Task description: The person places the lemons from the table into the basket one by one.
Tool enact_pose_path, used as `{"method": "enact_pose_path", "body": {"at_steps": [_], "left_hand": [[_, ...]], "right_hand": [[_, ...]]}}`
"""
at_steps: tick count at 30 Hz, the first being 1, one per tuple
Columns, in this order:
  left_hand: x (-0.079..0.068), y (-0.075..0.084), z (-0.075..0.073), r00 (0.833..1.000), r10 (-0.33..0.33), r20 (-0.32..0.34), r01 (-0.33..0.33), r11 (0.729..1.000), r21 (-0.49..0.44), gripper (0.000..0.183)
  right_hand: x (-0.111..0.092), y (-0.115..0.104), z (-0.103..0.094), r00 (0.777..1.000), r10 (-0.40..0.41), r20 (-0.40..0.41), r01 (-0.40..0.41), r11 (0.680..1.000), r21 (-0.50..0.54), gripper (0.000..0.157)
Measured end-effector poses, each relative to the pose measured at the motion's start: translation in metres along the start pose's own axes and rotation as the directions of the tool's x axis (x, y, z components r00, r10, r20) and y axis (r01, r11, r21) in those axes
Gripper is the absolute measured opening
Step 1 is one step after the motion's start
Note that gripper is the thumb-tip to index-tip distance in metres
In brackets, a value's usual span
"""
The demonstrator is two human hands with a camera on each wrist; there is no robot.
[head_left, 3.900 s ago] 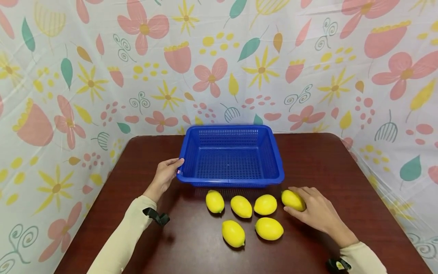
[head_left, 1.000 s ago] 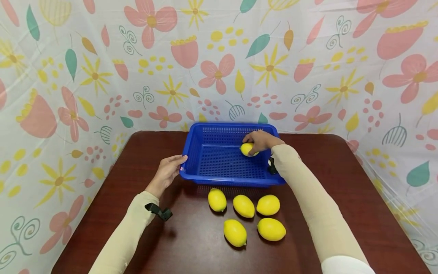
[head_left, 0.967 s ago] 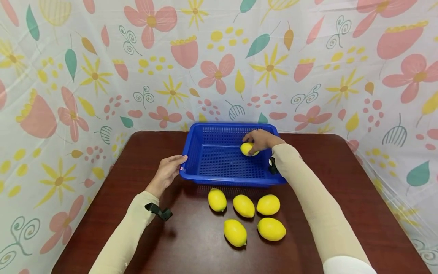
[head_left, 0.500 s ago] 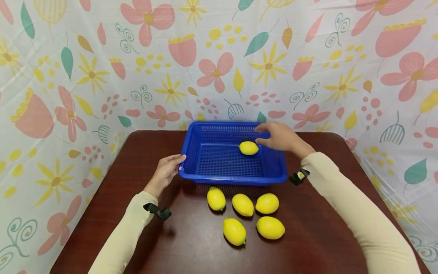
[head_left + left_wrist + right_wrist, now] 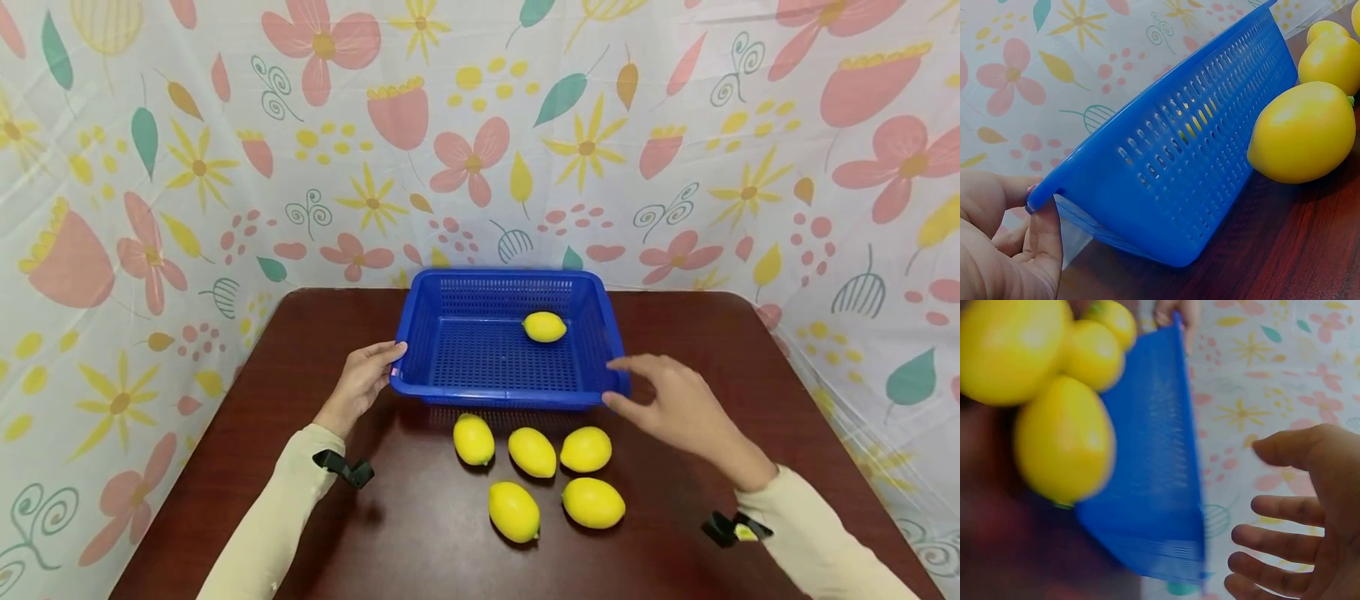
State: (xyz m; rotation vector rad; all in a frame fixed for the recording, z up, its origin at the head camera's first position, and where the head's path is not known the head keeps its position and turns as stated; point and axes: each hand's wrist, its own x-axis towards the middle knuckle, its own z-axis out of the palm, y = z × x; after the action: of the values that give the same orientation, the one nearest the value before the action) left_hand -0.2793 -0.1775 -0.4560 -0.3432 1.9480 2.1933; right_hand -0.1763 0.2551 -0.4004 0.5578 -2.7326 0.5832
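Left hand [image 5: 358, 385] pinches the rim of the blue basket [image 5: 506, 394] at its left side, near the front corner, thumb on one face of the rim and fingers on the other, so that grip is narrow and holding; basket stretches away to the right of this pinch, on the dark reddish-brown table [image 5: 420, 542]; right hand [image 5: 678, 408] holds nothing, thumb and fingers spread wide apart, just beside the basket's right rim, and the right wrist view shows a gap between the two; inside lemon [image 5: 545, 327] lies on the basket floor, right of and beyond the left hand's pinch, left of and beyond the right hand's fingertips; five more lie on the table between the hands, in front of the basket: first lemon [image 5: 474, 440] nearest the left hand, second lemon [image 5: 532, 452] next along, third lemon [image 5: 587, 450] nearest the right thumb, then fourth lemon [image 5: 514, 512] and fifth lemon [image 5: 593, 503] closer to the person than either grip; flowered cloth [image 5: 472, 167] hangs beyond both hands; black strap [image 5: 343, 469] sits round the left sleeve.
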Motion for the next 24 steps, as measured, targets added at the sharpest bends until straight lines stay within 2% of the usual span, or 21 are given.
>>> {"method": "enact_pose_path", "body": {"at_steps": [3, 6, 9, 11, 18, 24], "left_hand": [[0.000, -0.002, 0.001, 1.000, -0.003, 0.002, 0.003, 1.000, -0.004, 0.047], [0.000, -0.003, 0.001, 1.000, -0.007, 0.010, 0.007, 1.000, -0.005, 0.047], [-0.001, -0.003, -0.001, 1.000, -0.001, 0.016, 0.001, 1.000, -0.011, 0.046], [-0.001, -0.003, -0.002, 1.000, 0.005, 0.016, -0.005, 1.000, -0.019, 0.045], [-0.002, 0.000, -0.003, 1.000, 0.015, 0.016, -0.015, 1.000, -0.027, 0.042], [0.000, -0.001, 0.001, 1.000, 0.013, 0.022, -0.012, 1.000, -0.025, 0.044]], "right_hand": [[-0.029, -0.003, 0.012, 0.999, 0.013, -0.045, -0.013, 1.000, -0.001, 0.044], [-0.056, -0.008, 0.021, 0.991, 0.017, -0.136, -0.018, 1.000, -0.009, 0.045], [-0.074, -0.015, 0.027, 0.974, 0.015, -0.228, -0.019, 1.000, -0.016, 0.046], [-0.082, -0.019, 0.031, 0.968, 0.011, -0.250, -0.015, 1.000, -0.014, 0.046], [-0.100, -0.030, 0.052, 0.986, 0.019, -0.164, -0.018, 1.000, 0.011, 0.045], [-0.111, -0.032, 0.068, 0.994, 0.029, -0.104, -0.028, 1.000, 0.014, 0.051]]}}
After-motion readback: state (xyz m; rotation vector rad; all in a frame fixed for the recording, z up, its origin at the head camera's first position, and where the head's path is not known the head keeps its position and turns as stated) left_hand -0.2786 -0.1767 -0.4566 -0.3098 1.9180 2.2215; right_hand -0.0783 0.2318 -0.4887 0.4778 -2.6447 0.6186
